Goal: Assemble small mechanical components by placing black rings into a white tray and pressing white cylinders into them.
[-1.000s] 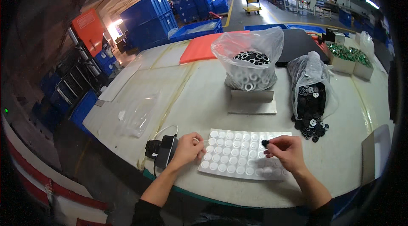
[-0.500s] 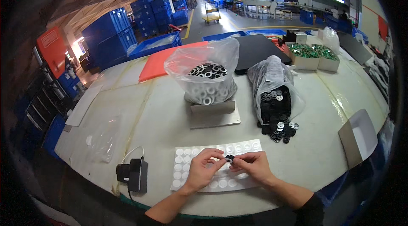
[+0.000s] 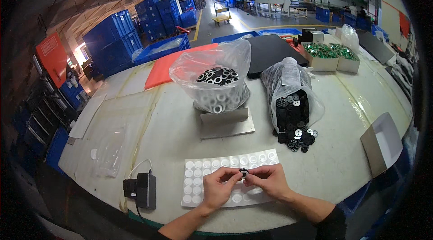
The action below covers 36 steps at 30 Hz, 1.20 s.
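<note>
Over the sheet of round white stickers, both hands meet at a small black disc with a pale ring. My left hand pinches its left side between thumb and forefinger. The fingertips of my right hand are closed on the opposite side. Beyond the sheet, a clear plastic bag full of black-and-white rings stands on a metal block with a flat base. To its right lies another plastic bag, from whose mouth black slotted discs spill onto the table.
A black adapter with a white cable lies left of the sheet. An open white box stands at the right edge. Boxes of green parts, a black panel and a red sheet occupy the far side.
My left thumb and forefinger have closed in on the disc, which is now gripped from both sides and turned slightly. The hands sit a little lower, and the view has shifted slightly.
</note>
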Each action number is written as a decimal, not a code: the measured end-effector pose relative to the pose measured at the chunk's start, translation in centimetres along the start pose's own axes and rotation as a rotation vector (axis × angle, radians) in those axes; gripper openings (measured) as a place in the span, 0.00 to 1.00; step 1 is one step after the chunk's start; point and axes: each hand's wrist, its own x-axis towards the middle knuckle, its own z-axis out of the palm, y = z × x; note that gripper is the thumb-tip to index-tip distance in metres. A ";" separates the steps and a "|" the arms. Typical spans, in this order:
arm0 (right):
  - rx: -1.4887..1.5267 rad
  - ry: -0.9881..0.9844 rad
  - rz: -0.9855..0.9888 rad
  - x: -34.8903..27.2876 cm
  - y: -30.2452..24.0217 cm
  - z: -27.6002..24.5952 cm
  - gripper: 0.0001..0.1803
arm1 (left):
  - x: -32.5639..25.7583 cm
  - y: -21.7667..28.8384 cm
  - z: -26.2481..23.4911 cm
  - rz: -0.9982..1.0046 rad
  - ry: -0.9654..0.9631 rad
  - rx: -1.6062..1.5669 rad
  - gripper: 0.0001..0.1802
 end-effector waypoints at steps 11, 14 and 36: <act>-0.106 0.048 -0.045 -0.3 0.3 -0.2 0.08 | -0.3 -0.1 -0.2 -0.092 -0.087 -0.224 0.08; -0.112 0.051 -0.066 -0.4 0.4 -0.4 0.07 | -0.3 0.2 -0.1 -0.064 -0.108 -0.187 0.08; -0.087 0.044 -0.148 -0.2 1.7 0.0 0.08 | -0.6 -0.1 0.6 -0.127 -0.128 -0.259 0.09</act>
